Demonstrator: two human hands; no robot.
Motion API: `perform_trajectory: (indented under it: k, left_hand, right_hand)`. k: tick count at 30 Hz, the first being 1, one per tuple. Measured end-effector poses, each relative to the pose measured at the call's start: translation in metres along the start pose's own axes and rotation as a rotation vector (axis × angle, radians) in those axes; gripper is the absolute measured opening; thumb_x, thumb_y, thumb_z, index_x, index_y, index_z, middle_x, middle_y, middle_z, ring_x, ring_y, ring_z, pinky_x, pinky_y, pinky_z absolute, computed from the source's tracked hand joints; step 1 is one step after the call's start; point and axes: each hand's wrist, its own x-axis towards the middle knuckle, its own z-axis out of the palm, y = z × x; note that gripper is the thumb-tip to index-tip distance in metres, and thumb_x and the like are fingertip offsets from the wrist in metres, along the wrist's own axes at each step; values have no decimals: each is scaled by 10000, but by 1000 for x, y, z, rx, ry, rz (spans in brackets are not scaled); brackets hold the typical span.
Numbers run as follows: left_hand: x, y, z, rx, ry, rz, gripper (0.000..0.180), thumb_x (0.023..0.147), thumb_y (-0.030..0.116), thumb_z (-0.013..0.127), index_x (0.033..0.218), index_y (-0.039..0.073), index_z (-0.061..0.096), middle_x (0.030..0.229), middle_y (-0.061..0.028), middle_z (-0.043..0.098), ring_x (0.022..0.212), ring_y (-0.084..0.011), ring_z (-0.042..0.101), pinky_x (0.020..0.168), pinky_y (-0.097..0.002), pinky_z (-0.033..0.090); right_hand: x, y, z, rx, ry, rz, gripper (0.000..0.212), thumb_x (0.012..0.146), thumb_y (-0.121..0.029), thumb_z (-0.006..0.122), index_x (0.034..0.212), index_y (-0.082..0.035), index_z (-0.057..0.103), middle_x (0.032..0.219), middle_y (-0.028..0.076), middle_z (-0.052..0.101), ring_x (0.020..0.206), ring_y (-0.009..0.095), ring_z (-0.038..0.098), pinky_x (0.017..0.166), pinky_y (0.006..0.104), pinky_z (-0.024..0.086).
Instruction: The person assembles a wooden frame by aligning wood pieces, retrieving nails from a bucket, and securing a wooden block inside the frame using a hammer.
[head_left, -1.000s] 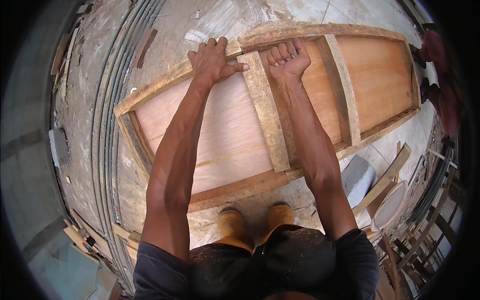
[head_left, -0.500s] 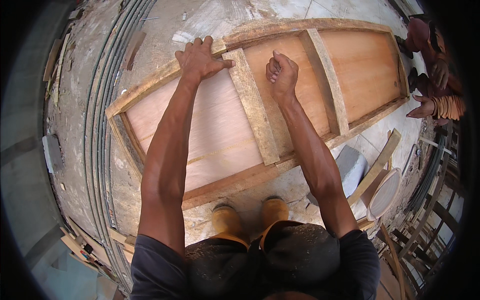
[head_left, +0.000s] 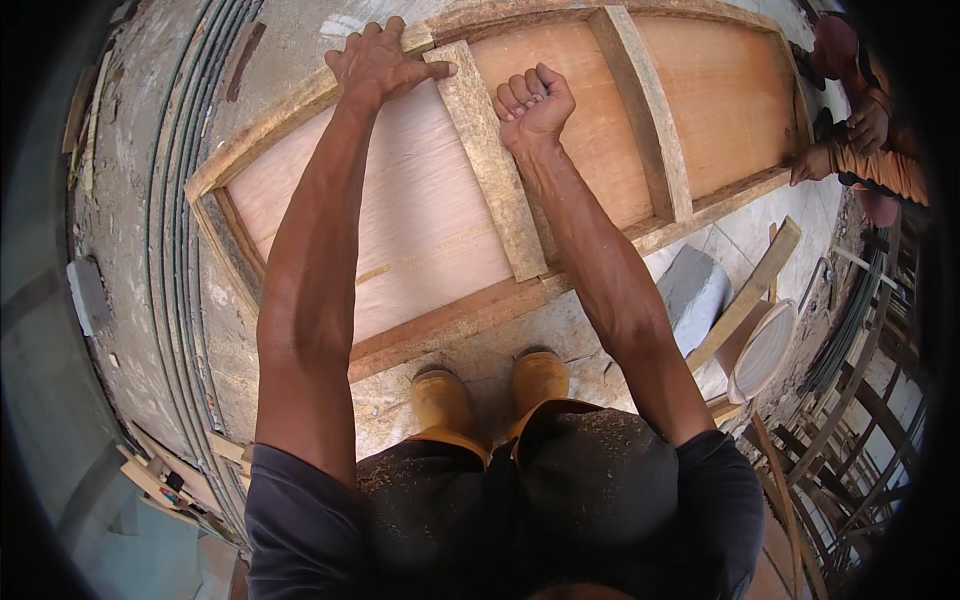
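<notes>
Rods (head_left: 165, 200) run along the floor (head_left: 120, 260) at left. Your left hand (head_left: 375, 70) lies on the frame's (head_left: 265, 130) far rail, fingers (head_left: 395, 28) spread, thumb at the slat (head_left: 485, 150). The frame lies beyond your boots (head_left: 440, 400). Your right hand (head_left: 535, 103), fingers curled into a fist, is over the frame, right of the slat. Farthest right, a co-worker's hand (head_left: 815, 163) is at the frame's end.

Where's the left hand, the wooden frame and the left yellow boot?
Left hand (head_left: 377, 68): head view, on the back of the hand.
Wooden frame (head_left: 490, 165): head view, on its left-hand crosspiece.
Left yellow boot (head_left: 438, 396): head view, on its front, near the toe.
</notes>
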Motion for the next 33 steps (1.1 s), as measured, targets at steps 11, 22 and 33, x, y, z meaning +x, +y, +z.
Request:
perform_trajectory:
  k: [11,22,33]
  left_hand:
    - [-3,25,-19,5,-116,-141,902,710,654,764,1367,70,562,1322,-191,612,1282,-357,519,1045,-576,360]
    - [5,4,5,20,87,-35,1101,523,921,706,1230,78,673,1094,-163,711,1075,-328,676,862,-546,441]
    - [6,0,17,25,170,-45,921,665,898,629,1218,164,697,1020,-104,701,992,-288,654,820,-497,372]
  right_hand:
    - [3,-15,-15,-881,78,-440,343,920,-351,717,794,-63,579,635,28,508,553,149,494,491,338,426]
    - [-36,29,12,-1940,-230,-640,881,759,-201,835,1425,94,339,1234,253,466,1081,415,567,880,468,531]
    - [-32,27,14,-1957,-304,-606,830,783,-223,786,1412,102,352,1228,251,467,1069,412,579,882,465,546]
